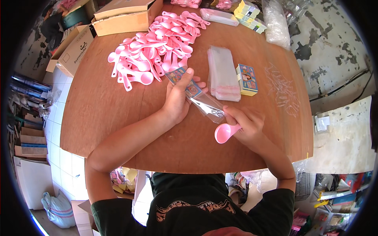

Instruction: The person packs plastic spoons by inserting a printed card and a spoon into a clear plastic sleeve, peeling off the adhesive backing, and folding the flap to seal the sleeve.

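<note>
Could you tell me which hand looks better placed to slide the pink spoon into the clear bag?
Probably the right hand: it already holds the pink spoon at the clear bag's open end, while the left hand grips the bag.

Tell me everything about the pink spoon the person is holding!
The pink spoon looks like smooth plastic, with a round, deep bowl and a short handle. The right hand pinches its handle, which the fingers mostly hide, so only the bowl sticks out to the left, tipped on its side above the wooden table. It sits just below the open end of a clear plastic bag, which the left hand holds; whether the handle touches the bag cannot be told.
</note>
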Motion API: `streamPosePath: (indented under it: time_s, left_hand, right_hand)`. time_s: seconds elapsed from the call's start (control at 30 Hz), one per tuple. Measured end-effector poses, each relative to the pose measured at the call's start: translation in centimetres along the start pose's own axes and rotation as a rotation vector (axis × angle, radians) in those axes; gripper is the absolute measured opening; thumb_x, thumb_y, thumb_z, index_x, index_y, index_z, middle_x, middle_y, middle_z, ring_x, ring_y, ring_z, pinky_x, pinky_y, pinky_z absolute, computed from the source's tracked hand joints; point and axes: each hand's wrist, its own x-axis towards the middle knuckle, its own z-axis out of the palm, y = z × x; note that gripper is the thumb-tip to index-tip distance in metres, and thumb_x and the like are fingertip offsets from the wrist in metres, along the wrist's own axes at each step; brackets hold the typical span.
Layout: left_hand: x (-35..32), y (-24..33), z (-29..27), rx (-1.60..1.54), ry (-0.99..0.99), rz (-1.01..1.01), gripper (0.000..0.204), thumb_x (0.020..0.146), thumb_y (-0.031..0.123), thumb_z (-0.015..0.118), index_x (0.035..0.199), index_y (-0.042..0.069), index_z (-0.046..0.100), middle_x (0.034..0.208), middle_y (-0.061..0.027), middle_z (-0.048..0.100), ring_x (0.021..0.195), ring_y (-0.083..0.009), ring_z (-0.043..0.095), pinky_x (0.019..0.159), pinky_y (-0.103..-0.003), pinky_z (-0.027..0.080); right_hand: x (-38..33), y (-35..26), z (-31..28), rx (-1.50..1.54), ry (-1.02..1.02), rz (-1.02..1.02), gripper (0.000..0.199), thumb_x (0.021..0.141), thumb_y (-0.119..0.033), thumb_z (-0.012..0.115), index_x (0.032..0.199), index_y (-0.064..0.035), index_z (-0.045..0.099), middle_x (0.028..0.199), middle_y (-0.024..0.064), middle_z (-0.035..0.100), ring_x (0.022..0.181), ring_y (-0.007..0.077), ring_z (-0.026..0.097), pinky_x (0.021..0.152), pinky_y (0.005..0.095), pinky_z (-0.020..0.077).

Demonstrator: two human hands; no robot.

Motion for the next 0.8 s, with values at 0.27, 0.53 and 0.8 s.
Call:
streamPosePath:
  time_s: [0.27, 0.53, 0.8]
  left_hand:
    - [0.6, 0.2, -0.6, -0.053, 0.038, 0.021, 0.05, 0.087, 0.04, 0.071, 0.112, 0.006, 0.044, 0.099, -0.0112, 0.055, 0.091, -0.0256, 0.064, 0.085, -0.046, 0.058]
    - [0.5, 0.5, -0.3, -0.021, 0.093, 0.049, 0.05, 0.092, 0.045, 0.062, 0.114, 0.003, 0.048, 0.102, -0.0126, 0.055, 0.095, -0.0264, 0.062, 0.09, -0.046, 0.055]
    - [0.5, 0.1, -0.5, -0.056, 0.07, 0.077, 0.05, 0.089, 0.041, 0.068, 0.113, 0.005, 0.044, 0.102, -0.0114, 0.055, 0.093, -0.0251, 0.064, 0.085, -0.045, 0.058]
  right_hand:
    - [-1.5, 0.6, -2.7, 0.636, -0.209, 0.808, 0.032, 0.095, -0.034, 0.058, 0.107, -0.0047, 0.059, 0.065, -0.0057, 0.037, 0.052, 0.0045, 0.032, 0.046, 0.0243, 0.026]
    - [-2.3, 1.1, -4.8, 1.026, -0.591, 1.338, 0.036, 0.086, -0.007, 0.042, 0.118, 0.0004, 0.056, 0.072, -0.0006, 0.047, 0.052, 0.0077, 0.044, 0.045, 0.0236, 0.035]
    - [-2.2, -0.1, -4.4, 1.454, -0.753, 1.489, 0.044, 0.085, -0.003, 0.044, 0.128, 0.0021, 0.054, 0.074, 0.0, 0.047, 0.056, 0.0082, 0.045, 0.048, 0.0249, 0.038]
